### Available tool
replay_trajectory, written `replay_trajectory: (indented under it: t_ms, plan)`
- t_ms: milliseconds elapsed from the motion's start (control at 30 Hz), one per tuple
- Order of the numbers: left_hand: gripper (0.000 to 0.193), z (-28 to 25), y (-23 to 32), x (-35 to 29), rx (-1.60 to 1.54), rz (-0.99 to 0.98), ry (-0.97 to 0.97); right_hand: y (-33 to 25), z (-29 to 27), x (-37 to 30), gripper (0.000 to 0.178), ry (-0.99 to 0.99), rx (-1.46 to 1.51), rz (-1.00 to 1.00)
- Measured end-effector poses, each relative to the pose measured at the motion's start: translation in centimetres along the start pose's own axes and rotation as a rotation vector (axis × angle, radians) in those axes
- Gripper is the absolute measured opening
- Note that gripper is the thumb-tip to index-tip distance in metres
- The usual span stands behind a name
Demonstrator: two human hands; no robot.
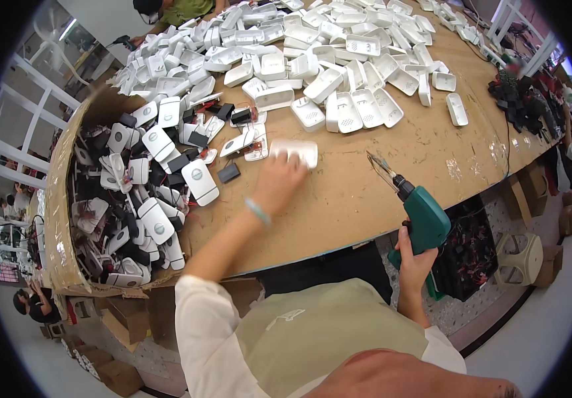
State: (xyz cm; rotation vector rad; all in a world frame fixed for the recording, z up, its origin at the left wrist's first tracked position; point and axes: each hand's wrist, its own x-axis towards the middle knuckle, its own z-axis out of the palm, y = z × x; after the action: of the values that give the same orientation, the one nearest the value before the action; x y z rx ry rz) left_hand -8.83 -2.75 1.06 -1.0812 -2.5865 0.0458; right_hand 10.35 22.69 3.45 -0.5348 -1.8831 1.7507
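My left hand [282,178], smeared by motion, reaches over the cardboard-covered table with its fingers closed on the near edge of a white plastic housing [306,153]. The housing is blurred too. Just left of it lie white device parts with red wires [257,142] and a small black block [228,173]. On the right, my right hand [416,255] is wrapped round the handle of a green power drill [428,219]. The drill's long, thin tip [380,164] points up and left over the bare cardboard, apart from the housings.
A big heap of white plastic housings [363,45] covers the far table. At left, a cardboard box [60,219] holds white devices and black blocks. Black parts [528,106] lie at the right edge. Below the table stand a dark crate [465,259] and a stool [521,260]. Another person [183,10] works opposite.
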Motion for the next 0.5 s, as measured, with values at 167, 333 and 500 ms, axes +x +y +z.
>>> replay_trajectory:
  t_ms: [167, 333, 500]
  plan:
    - [0.027, -1.1, 5.8, -7.2, -0.106, -0.148, -0.032, -0.3, 1.3, 1.5, 0.019, -0.074, 0.009, 0.049]
    - [0.021, -0.9, 5.7, -6.2, -0.133, -0.153, 0.094, -0.3, 3.1, 2.5, 0.021, -0.128, 0.019, -0.065]
    - [0.019, -3.4, 4.3, -7.3, -0.268, -0.213, 0.178, -0.1, 3.7, 1.9, 0.026, -0.150, 0.081, -0.057]
